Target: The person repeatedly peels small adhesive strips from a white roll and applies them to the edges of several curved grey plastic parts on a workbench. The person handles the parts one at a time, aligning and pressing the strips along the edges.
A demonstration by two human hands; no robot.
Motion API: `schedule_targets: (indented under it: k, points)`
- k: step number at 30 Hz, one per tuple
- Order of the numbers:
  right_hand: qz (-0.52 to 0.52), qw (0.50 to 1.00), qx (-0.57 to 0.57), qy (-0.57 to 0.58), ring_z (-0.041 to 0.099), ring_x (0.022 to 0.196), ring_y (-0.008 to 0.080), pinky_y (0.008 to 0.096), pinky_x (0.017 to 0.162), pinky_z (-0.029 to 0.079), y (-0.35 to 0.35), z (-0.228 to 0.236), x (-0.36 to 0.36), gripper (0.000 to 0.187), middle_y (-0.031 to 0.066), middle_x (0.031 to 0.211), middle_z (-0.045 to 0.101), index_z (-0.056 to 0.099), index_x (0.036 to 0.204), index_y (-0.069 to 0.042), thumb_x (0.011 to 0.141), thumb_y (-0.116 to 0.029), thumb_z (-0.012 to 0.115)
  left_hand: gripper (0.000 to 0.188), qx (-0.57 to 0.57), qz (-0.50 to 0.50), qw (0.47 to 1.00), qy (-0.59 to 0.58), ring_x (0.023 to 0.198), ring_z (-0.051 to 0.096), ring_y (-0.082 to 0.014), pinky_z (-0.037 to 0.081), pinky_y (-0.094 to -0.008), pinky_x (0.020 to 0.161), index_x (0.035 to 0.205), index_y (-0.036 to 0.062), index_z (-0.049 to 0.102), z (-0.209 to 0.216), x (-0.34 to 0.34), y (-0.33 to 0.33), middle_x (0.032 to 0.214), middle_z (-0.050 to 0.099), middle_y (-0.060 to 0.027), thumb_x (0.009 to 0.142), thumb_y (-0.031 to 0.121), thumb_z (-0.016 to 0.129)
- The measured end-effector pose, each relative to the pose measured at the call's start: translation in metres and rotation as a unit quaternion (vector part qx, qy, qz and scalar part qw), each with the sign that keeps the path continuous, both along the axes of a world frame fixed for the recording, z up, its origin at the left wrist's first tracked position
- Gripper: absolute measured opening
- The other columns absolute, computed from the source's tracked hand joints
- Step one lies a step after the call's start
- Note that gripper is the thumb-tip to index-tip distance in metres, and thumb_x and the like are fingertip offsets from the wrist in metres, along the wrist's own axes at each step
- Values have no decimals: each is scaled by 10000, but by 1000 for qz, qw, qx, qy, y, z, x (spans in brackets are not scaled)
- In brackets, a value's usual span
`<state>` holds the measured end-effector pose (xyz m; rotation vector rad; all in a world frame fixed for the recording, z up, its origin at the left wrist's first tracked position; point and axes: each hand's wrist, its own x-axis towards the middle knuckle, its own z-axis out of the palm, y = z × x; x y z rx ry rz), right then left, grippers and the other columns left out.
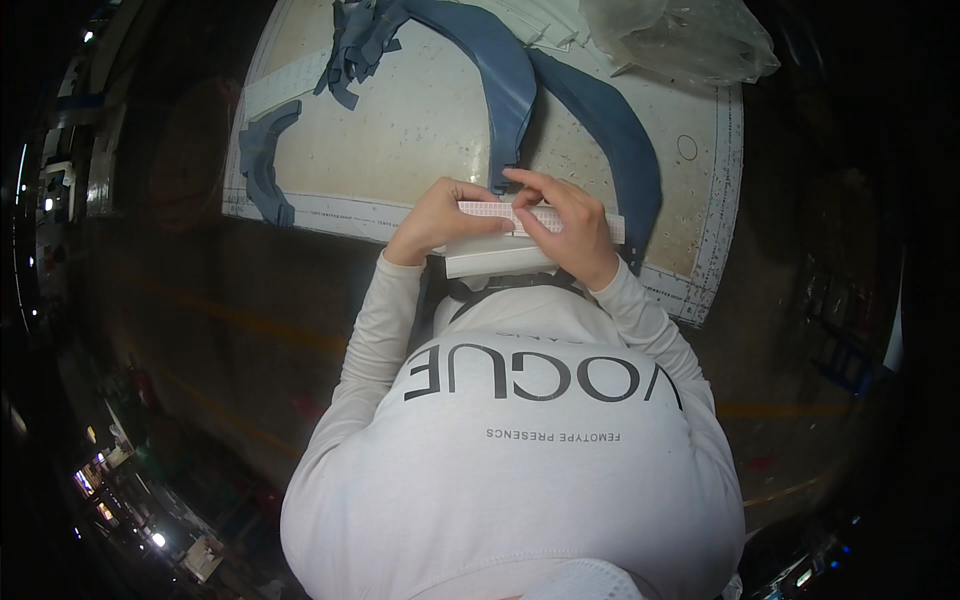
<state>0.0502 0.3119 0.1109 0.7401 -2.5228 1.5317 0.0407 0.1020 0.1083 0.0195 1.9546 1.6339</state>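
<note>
Ruler [484, 209], white with a pinkish grid, lies crosswise before your chest at the desk's [420, 135] near edge, between your hands. Your left hand [448, 219] holds it from 9 o'clock, thumb flat on top, index finger curled over the far edge. Your right hand [574, 222] comes in from 3 o'clock, thumb across the ruler, index finger stretched toward 10 o'clock near a blue strip's [510, 95] end; you can't tell whether it grips.
</note>
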Motion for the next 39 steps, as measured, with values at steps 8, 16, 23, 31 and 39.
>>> schedule_targets:
  k: [8, 16, 23, 31, 39]
  points:
    - [-11, 1000, -12, -7, 688, 824, 202, 311, 762, 536, -1, -1, 3, 474, 71, 867, 698, 650, 1199, -86, 746, 43, 704, 170, 23, 26, 999, 24, 673, 596, -88, 470, -223, 645, 807, 17, 747, -3, 3, 5, 732, 680, -23, 734, 156, 813]
    - [19, 998, -41, -43, 654, 882, 183, 272, 748, 533, 2, -1, -2, 554, 100, 1032, 631, 603, 1265, -72, 735, 37, 725, 172, 32, 14, 999, 28, 683, 590, -87, 469, -226, 654, 818, 7, 732, -5, 4, 2, 734, 669, -21, 763, 163, 778]
    - [19, 998, -18, -49, 637, 847, 187, 260, 735, 525, 6, 5, -7, 629, 89, 1148, 548, 575, 1317, -104, 726, 39, 737, 217, -12, 14, 999, 32, 694, 588, -82, 471, -234, 657, 857, -11, 721, -5, 2, 1, 746, 668, -26, 825, 203, 713]
    - [11, 997, -77, 27, 689, 916, 177, 285, 781, 567, -5, 3, -6, 546, 90, 1143, 566, 619, 1245, -79, 741, 117, 692, 220, 6, 45, 999, 30, 688, 591, -70, 468, -214, 638, 880, -18, 728, 11, 4, -1, 765, 683, -21, 865, 201, 730]
    - [-23, 993, -107, 34, 690, 884, 173, 272, 761, 577, -10, -1, -4, 569, 109, 1193, 533, 617, 1251, -79, 728, 131, 689, 227, -7, 41, 998, 39, 696, 589, -77, 481, -246, 651, 913, -30, 731, 10, 4, -2, 765, 683, -31, 852, 184, 688]
